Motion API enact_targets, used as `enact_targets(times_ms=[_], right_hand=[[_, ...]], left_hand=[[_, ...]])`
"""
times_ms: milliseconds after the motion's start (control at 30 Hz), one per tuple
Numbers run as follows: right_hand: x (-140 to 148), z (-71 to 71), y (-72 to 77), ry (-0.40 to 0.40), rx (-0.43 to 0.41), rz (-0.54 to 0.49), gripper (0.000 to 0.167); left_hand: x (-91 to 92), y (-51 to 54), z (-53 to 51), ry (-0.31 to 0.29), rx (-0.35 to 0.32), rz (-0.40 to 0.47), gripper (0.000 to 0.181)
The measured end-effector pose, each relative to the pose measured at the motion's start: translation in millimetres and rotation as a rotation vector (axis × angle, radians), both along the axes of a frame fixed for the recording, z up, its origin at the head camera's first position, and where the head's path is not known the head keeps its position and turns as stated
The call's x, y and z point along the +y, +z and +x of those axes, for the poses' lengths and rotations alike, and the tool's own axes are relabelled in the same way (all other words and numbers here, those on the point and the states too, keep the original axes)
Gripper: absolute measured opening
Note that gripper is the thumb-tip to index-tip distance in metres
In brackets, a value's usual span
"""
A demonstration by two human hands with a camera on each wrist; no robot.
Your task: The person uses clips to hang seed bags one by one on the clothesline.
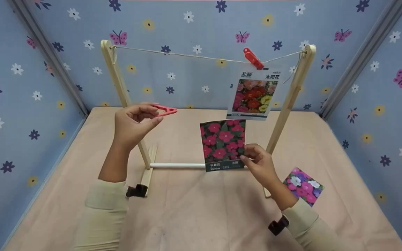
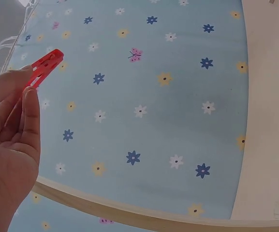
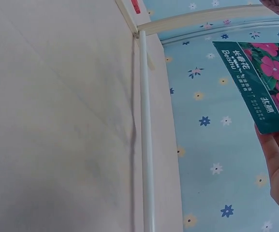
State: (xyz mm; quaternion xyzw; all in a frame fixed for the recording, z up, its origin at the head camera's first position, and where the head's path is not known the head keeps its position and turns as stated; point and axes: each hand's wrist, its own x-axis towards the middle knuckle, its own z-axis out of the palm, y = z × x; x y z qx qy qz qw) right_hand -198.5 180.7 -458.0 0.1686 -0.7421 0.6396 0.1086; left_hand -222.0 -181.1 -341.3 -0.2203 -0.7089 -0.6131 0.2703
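Note:
The left hand [image 1: 134, 123] pinches a red clip [image 1: 166, 111] between thumb and fingers, beside the left post; the left wrist view shows the same clip [image 2: 46, 67] at the fingertips of that hand [image 2: 11, 130]. In the right hand [image 1: 259, 164], a seed packet with dark pink flowers [image 1: 223, 143] is gripped by its lower right edge. The right wrist view shows that packet [image 3: 255, 82] above the fingers [image 3: 274, 154]. Another packet [image 1: 253, 96] hangs from the string [image 1: 187, 55] by a red clip [image 1: 253, 58], just above the held one.
A wooden frame has a left post [image 1: 117, 76], a right post [image 1: 288, 101] and a white rod [image 1: 178, 165] low between them. A card with pink and purple flowers [image 1: 305, 188] lies on the cloth [image 1: 194, 216], by the right forearm. Flower-patterned walls [image 1: 201, 28] surround the table.

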Motion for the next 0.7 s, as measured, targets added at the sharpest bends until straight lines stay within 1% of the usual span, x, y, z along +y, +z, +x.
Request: enact_targets(times_ms=[100,167,267,533,700], right_hand=[[-1,-0.3,3.5,0.007,0.007,-0.008,0.021],[-2,-0.9,6.0,0.008,0.009,-0.009,0.021],[-4,-1.9,9.7,0.005,0.012,-0.002,0.021],[-8,-6.2,17.3,0.022,0.037,-0.010,0.021],[-12,-6.6,21.8,0.044,0.039,-0.018,0.020]], left_hand=[[0.9,3.6,-1.0,-0.023,-0.004,0.013,0.027],[1.4,6.2,-1.1,-0.031,-0.012,0.005,0.034],[3.0,10.2,-1.5,-0.038,-0.021,-0.009,0.040],[7.2,19.7,-4.5,-0.050,-0.019,-0.036,0.035],[9.3,32.1,-5.2,-0.064,-0.008,-0.053,0.034]])
